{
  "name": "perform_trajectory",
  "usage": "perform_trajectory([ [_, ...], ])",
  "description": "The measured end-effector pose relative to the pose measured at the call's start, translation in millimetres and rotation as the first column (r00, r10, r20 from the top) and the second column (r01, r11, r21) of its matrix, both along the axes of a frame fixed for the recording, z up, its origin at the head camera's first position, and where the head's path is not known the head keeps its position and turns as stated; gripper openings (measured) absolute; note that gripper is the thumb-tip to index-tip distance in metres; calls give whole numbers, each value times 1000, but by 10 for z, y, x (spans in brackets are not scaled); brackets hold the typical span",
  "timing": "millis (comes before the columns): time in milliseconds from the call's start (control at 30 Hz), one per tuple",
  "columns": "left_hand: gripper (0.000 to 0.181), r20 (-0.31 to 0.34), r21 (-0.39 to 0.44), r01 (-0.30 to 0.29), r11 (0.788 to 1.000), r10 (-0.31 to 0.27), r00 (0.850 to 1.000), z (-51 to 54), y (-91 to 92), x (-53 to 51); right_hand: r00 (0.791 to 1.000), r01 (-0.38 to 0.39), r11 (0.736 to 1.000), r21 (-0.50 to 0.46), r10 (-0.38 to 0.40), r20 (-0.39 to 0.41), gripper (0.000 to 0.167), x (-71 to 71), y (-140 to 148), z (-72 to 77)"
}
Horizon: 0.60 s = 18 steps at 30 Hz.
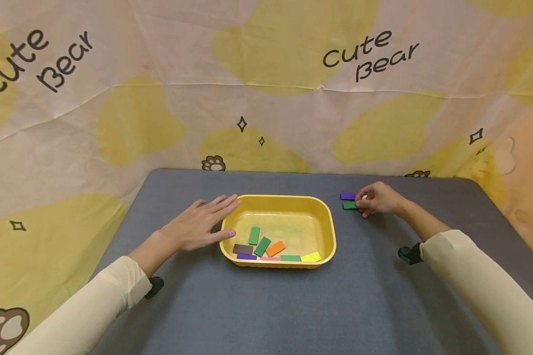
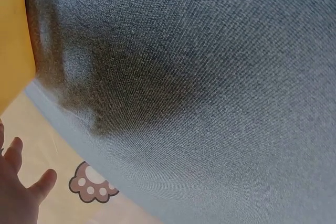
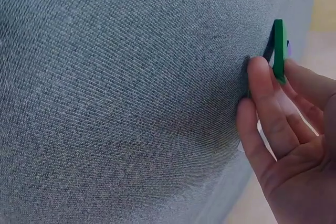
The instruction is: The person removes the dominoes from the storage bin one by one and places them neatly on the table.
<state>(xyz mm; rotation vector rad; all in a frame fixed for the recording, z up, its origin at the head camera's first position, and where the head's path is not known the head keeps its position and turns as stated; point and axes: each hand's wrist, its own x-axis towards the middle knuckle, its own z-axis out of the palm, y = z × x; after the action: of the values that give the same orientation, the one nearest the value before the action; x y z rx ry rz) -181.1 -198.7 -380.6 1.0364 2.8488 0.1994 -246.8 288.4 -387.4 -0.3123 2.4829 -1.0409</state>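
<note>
Right hand (image 1: 379, 198): your fingers are pinching the flat green rectangular block (image 1: 349, 205) off-centre, so you're risking a slip or bumping the flat purple rectangular block (image 1: 347, 196).
Left hand (image 1: 202, 224): fingers are lying splayed over the yellow plastic tray (image 1: 284, 196).
Green block: sitting right of the tray, showing dark edge, paler face.

We saw: yellow tray (image 1: 299, 229) | orange tile (image 1: 275, 248) at its six o'clock | yellow tile (image 1: 311, 257) at four | brown-grey tile (image 1: 243, 249) at eight | outside, at two, green tile (image 1: 349, 205) and purple tile (image 1: 347, 196) | blue-grey table (image 1: 271, 305) | pale backdrop (image 1: 173, 39), yellow-blotched, black-lettered, brown paw prints (image 1: 5, 329)
</note>
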Motion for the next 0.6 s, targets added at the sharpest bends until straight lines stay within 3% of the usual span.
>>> perform_trajectory([
  [600, 80, -7, 5, 5, 1000, -5, 1000, -14, -8, -10, 998, -47, 995, 84, 51, -47, 21, -12, 17, -13],
])
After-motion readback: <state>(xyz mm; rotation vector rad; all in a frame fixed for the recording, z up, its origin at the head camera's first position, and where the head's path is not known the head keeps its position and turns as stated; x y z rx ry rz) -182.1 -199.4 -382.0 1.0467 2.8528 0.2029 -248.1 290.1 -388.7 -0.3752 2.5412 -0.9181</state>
